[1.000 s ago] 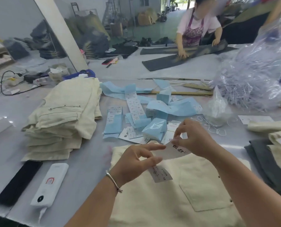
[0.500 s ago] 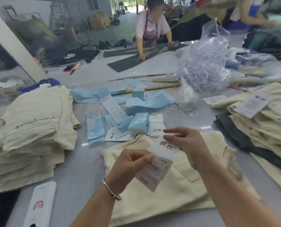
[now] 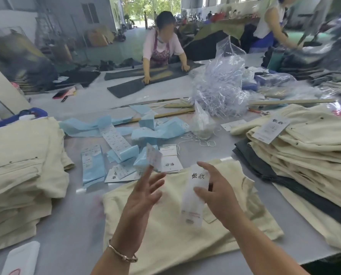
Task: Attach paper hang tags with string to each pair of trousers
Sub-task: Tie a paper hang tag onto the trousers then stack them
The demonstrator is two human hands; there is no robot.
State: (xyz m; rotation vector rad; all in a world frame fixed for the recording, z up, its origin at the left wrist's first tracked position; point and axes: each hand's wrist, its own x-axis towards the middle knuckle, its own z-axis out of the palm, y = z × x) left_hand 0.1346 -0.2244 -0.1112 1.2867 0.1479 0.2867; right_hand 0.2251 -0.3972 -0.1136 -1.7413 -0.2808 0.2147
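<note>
A: Two tags in play. Right hand [image 3: 219, 193] has the long white hang tag [image 3: 194, 193] pinched between thumb and fingers, hanging above the cream trousers [image 3: 165, 225] on the desk [image 3: 66, 225]. Left hand [image 3: 145, 193] is spread, fingers near straight, with a small printed sticker [image 3: 153, 158] at the fingertip. Can't tell if it's stuck there or lightly nipped.

B: Where's the string?

A: None visible on the held tag. Loose string loops [image 3: 201, 140] lie well apart, up the desk by the small clear bag [image 3: 202, 124]. Risk one, as I read it: tag gets laid down unthreaded and the pair goes out untied.

B: Sticker?

A: Risk two. It's blurred and barely supported. It could drop into the blue backing strips [image 3: 98, 126] and tag piles [image 3: 170, 163], or go on crooked.

B: Trousers themselves?

A: Flat, back pocket up, just under both hands. Tagged cream stack [image 3: 304, 155] sits to the right, untagged cream stack [image 3: 22, 165] to the left. Mixing the two is the third risk; the current pair lies near the right stack's edge.

B: Grip on the tag?

A: Thin pinch at mid-length, lower half hanging free. The paper could bend or slip out.
</note>
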